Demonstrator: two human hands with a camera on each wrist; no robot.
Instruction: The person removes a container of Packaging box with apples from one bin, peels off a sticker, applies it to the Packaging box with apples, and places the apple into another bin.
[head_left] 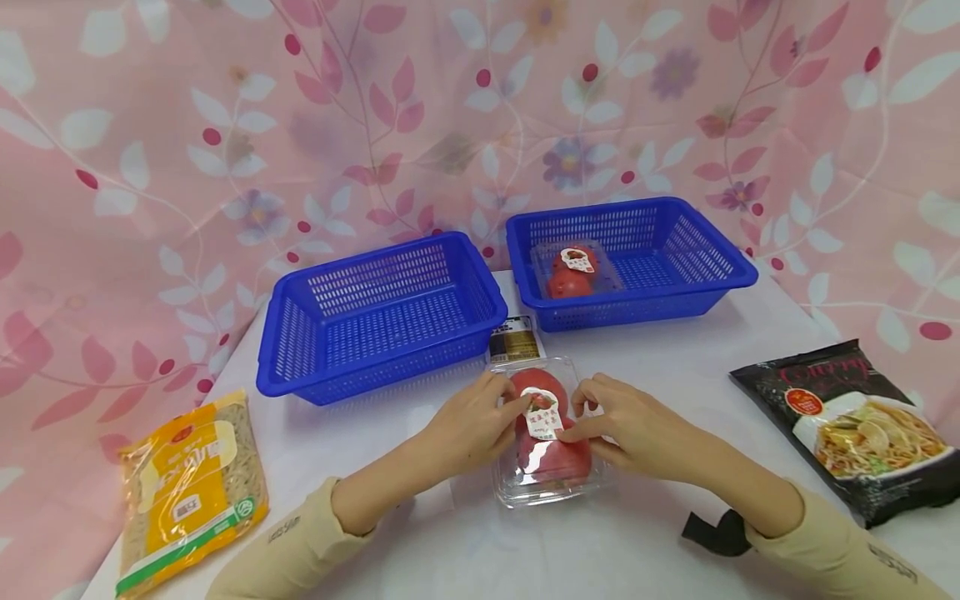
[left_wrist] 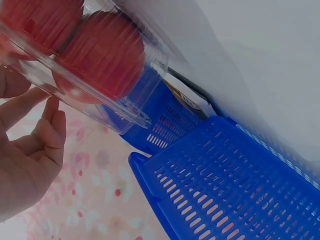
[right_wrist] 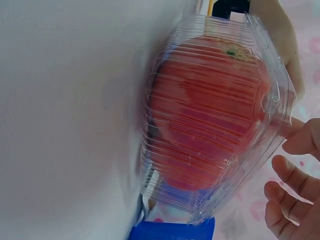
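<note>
A clear plastic clamshell box (head_left: pixel 521 492) of tomatoes (head_left: pixel 558 461) lies on the white table in front of me. On its lid is a white printed label (head_left: pixel 546 422) with a tomato picture. My left hand (head_left: pixel 468 425) touches the label's left edge with the thumb, its other fingers loosely bent beside the lid. From the other side, my right hand (head_left: pixel 637 429) presses its thumb at the label's lower right corner. In the right wrist view, the red tomatoes (right_wrist: pixel 200 105) show through the ribbed box wall, and the right fingers (right_wrist: pixel 295 175) curve loosely beside the lid.
One blue basket (head_left: pixel 382 325) stands behind on the left. Another blue basket (head_left: pixel 637 308) at back right contains a labelled tomato box (head_left: pixel 573 271). A small printed card or packet (head_left: pixel 516 342) lies between them. A yellow bag (head_left: pixel 191 492), black noodle bag (head_left: pixel 855 425) and black strip (head_left: pixel 716 533) lie nearby.
</note>
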